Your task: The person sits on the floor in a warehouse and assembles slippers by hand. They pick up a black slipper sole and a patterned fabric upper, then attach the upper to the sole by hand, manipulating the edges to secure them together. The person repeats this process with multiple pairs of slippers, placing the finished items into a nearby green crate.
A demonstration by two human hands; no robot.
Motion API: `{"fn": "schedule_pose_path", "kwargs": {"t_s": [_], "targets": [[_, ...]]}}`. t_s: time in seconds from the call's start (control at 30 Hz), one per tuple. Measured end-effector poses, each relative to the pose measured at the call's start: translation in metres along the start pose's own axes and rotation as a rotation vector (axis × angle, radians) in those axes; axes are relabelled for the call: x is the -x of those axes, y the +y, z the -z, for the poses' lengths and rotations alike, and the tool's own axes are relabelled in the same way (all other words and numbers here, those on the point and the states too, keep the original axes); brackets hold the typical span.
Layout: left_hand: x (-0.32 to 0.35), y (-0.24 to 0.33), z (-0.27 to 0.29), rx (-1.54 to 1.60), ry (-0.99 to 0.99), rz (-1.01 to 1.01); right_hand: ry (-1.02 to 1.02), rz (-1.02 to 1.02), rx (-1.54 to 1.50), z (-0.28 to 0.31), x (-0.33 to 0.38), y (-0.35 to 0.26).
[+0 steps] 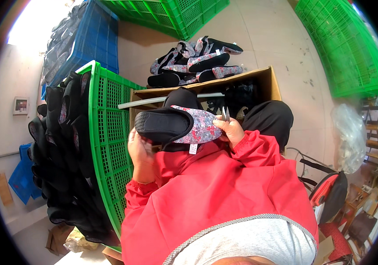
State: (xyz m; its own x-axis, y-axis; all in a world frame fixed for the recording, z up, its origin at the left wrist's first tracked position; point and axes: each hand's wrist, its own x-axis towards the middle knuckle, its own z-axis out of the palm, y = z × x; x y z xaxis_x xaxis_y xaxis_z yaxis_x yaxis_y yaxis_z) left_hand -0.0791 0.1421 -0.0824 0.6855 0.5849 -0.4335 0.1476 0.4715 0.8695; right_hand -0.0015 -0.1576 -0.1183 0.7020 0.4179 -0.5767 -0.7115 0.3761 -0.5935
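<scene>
A slipper (195, 126), black with a grey-and-red floral toe part, lies level across my lap with its toe to the right. A small white label (193, 149) sticks out from its near edge. My left hand (140, 148) grips the heel end, fingers partly under it. At the toe, my right hand (231, 130) is closed on a pair of snips (225, 114), their two metal blades pointing up and slightly apart. Its thumb and fingers also touch the slipper's toe. The handles of the snips are hidden in the palm.
A cardboard box (273, 84) with dark things and a grey tube (147, 102) across it stands before me. Beyond is a pile of floral slippers (191, 62). A green crate (113, 132) full of black slippers is at left; another green crate (334, 48) is far right.
</scene>
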Motion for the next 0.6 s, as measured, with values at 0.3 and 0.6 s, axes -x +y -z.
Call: {"fn": "schedule_pose_path", "kwargs": {"t_s": [0.3,0.6], "targets": [[0.067,0.040,-0.069,-1.472,-0.320,-1.339,-0.017,-0.015,-0.021,0.003,-0.009,-0.009],[0.064,0.041,-0.091,-1.418,-0.475,-0.828,0.007,-0.109,0.014,0.011,-0.006,-0.019]]}}
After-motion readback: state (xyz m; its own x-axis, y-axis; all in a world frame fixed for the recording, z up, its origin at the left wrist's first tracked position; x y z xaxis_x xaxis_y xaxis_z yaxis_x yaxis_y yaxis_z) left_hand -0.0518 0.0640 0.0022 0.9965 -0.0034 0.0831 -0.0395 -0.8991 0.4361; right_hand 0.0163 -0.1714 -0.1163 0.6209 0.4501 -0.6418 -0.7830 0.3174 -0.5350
